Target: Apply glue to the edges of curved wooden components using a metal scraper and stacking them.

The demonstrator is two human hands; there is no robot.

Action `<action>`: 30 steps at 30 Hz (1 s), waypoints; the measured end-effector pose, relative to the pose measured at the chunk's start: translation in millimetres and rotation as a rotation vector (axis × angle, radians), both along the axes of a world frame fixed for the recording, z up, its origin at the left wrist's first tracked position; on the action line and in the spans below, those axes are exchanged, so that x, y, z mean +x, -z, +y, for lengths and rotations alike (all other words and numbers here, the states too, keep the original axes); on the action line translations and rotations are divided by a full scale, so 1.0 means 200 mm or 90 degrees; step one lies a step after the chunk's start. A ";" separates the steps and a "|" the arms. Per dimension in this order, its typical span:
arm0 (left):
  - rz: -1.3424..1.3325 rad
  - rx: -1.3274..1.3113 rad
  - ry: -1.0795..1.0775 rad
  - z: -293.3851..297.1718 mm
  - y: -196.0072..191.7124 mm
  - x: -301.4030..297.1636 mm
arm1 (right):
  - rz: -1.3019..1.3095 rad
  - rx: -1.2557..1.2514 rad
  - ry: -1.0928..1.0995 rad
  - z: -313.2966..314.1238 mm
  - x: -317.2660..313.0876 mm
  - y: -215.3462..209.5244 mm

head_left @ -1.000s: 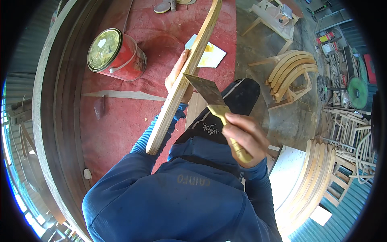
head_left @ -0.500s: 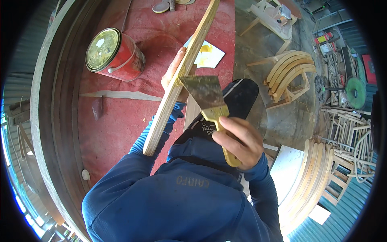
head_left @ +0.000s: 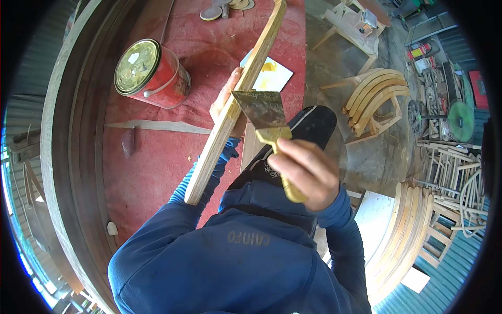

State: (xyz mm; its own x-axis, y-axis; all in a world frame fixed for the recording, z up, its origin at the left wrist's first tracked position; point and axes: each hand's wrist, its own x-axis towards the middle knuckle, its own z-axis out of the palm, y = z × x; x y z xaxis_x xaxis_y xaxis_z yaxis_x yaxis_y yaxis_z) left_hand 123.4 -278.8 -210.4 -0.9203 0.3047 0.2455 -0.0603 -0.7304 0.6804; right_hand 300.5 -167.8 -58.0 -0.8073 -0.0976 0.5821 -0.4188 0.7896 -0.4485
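Observation:
My left hand (head_left: 226, 97) is closed round a long, slightly curved wooden strip (head_left: 210, 152), which slants from the top centre down over my left forearm. Most of its fingers are hidden behind the wood. In my right hand (head_left: 307, 170) is a putty knife (head_left: 263, 111) with a wide, stained metal blade and a yellow handle. A corner of the blade meets the strip's edge close to my left hand, where a yellowish smear marks the wood. Behind the strip lies a white board (head_left: 274, 76) with yellow paste on it.
A red paint can (head_left: 170, 83) with a smeared lid stands at the left on the red sheet (head_left: 141, 183). Farther left a large curved wooden frame (head_left: 65, 172) arches past. Curved wooden pieces (head_left: 379, 97) are stacked at the right, and more (head_left: 402, 225) lie by my right elbow.
The putty knife has shifted slightly up and left along the strip, and my right hand has moved left with it. My left hand keeps its hold on the wood.

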 end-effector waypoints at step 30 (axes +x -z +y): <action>0.137 -0.240 -0.079 -0.09 0.07 0.01 | -0.039 -0.050 0.027 0.02 -0.01 -0.09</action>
